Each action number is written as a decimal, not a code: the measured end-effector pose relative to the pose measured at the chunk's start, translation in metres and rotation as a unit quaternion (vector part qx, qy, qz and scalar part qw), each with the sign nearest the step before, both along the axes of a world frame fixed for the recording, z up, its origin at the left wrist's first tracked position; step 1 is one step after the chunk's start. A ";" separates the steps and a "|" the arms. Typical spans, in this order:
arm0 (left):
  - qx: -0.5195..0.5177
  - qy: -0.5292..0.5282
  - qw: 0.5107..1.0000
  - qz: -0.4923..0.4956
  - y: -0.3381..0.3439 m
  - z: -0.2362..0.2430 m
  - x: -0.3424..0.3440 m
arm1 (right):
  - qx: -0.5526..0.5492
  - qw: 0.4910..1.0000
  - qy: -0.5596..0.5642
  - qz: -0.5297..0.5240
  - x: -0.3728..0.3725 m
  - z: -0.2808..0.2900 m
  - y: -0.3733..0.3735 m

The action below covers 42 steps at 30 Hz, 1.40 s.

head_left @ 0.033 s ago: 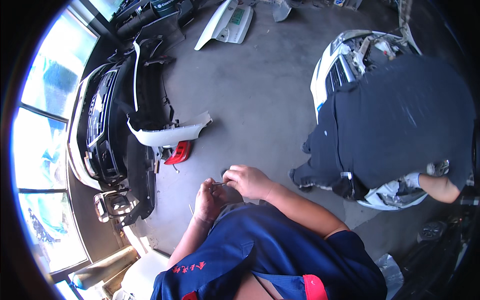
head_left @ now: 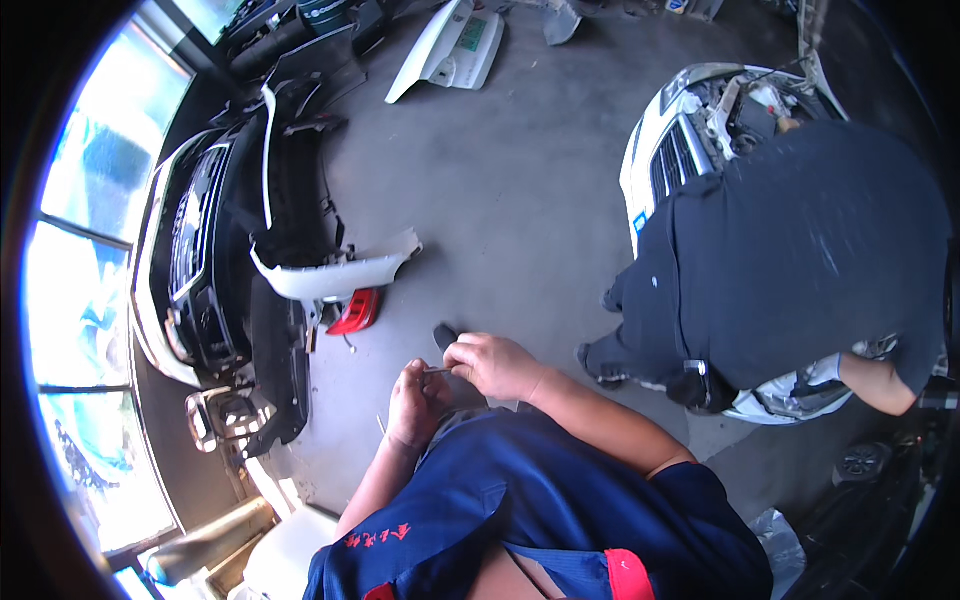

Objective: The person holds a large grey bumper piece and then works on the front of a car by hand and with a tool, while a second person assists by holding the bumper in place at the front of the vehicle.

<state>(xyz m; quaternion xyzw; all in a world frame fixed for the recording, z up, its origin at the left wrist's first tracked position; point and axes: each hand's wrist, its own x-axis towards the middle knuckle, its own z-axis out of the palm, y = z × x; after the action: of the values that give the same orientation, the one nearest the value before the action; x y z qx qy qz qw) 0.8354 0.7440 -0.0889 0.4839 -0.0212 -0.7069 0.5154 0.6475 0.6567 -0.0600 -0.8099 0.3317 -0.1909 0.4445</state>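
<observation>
Both my hands meet in front of my body, fingers closed. Between them runs a thin, short, metallic-looking rod (head_left: 437, 371); its exact kind is too small to make out. My left hand (head_left: 409, 408) pinches one end of it between thumb and fingertips. From the other side, my right hand (head_left: 492, 362) grips the opposite end, its fingers curled and hiding that end. Just beyond my right hand, a dark shoe tip (head_left: 445, 336) shows on the grey floor.
At the left lie a car front bumper with grille (head_left: 200, 225), a white trim panel (head_left: 340, 275) and a red tail light (head_left: 354, 312). To the right, a person in dark clothes (head_left: 790, 260) bends over a white car (head_left: 660, 150). A white trunk lid (head_left: 450, 50) lies far ahead.
More of the dark shoe tip shows beyond my right hand. The view has shifted slightly, while both hands keep their hold on the rod.
</observation>
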 end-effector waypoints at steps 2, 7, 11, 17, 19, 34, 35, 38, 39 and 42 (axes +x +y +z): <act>-0.035 -0.066 0.996 -0.056 -0.058 -0.011 0.012 | 0.033 0.999 0.000 0.001 0.013 -0.015 -0.047; -0.037 -0.018 0.987 -0.153 -0.227 -0.019 0.038 | 0.013 0.996 0.030 -0.086 0.028 -0.033 -0.177; -0.167 -0.145 0.917 -0.331 -0.356 0.008 0.028 | 0.003 0.985 -0.001 -0.175 0.014 -0.005 -0.269; -0.201 -0.227 0.819 -0.486 -0.532 0.016 -0.016 | 0.052 0.941 -0.111 -0.314 -0.019 0.019 -0.380; -0.306 -0.369 0.711 -0.514 -0.583 0.007 -0.039 | 0.078 0.927 -0.130 -0.343 -0.031 0.012 -0.422; -0.168 -0.195 0.864 -0.432 -0.930 0.000 -0.266 | 0.025 0.894 -0.023 -0.446 -0.261 -0.017 -0.754; -0.163 -0.228 0.851 -0.444 -0.946 -0.009 -0.288 | 0.083 0.868 -0.010 -0.489 -0.292 -0.036 -0.762; -0.124 -0.223 0.811 -0.527 -1.000 -0.034 -0.341 | 0.172 0.723 -0.193 -0.641 -0.386 -0.107 -0.779; -0.114 -0.224 0.804 -0.539 -1.020 -0.049 -0.357 | 0.210 0.671 -0.180 -0.688 -0.419 -0.120 -0.781; -0.095 -0.241 0.726 -0.638 -1.082 -0.089 -0.414 | 0.246 0.548 -0.255 -0.758 -0.510 -0.170 -0.788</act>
<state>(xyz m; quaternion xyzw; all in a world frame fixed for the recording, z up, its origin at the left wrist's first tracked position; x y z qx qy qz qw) 0.4219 -0.3383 -0.1779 0.4590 -0.5151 -0.7230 -0.0359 0.1372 -0.1313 -0.2300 -0.0340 0.7292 -0.5665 0.3825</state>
